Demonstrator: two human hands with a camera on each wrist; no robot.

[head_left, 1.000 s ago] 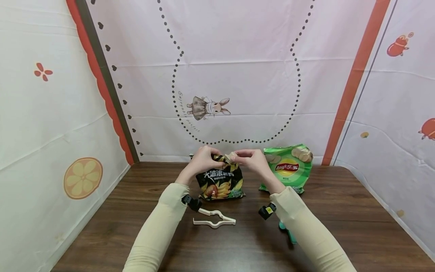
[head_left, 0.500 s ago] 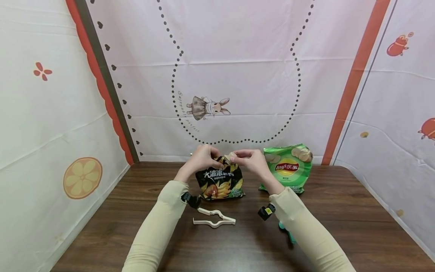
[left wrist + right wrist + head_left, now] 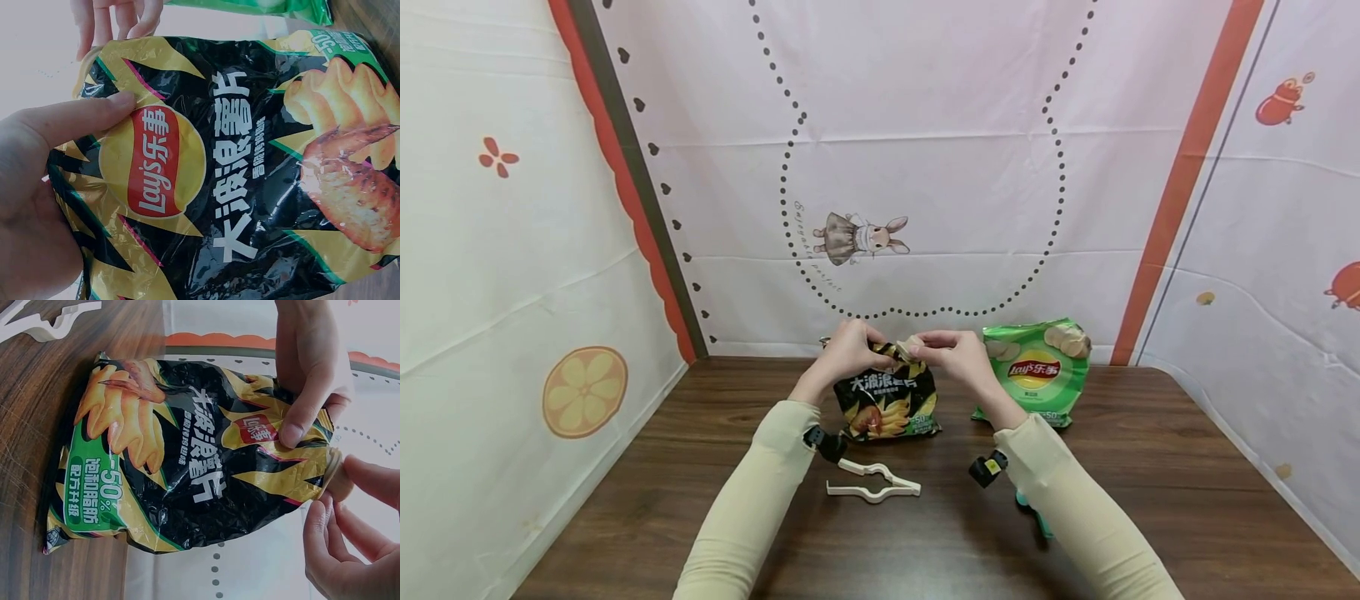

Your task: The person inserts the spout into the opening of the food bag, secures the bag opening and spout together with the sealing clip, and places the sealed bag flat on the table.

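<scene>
A black and gold bag of Lay's potato chips (image 3: pixel 887 404) stands upright at the back middle of the table. My left hand (image 3: pixel 847 348) grips its upper left part, the thumb (image 3: pixel 109 111) flat on the front near the logo and the other fingers behind. At the upper right corner, my right hand (image 3: pixel 958 354) pinches a small beige piece (image 3: pixel 337 475) between thumb and fingertips. That piece has a curved, layered-looking edge and sits right at the bag's top edge; I cannot tell what it is.
A green Lay's bag (image 3: pixel 1036 375) stands to the right. In front lies a white spread bag clip (image 3: pixel 880 483) on the dark wood table (image 3: pixel 925 550). A teal clip-like thing (image 3: pixel 1036 514) is partly covered by the right sleeve. Printed cloth (image 3: pixel 925 167) hangs behind.
</scene>
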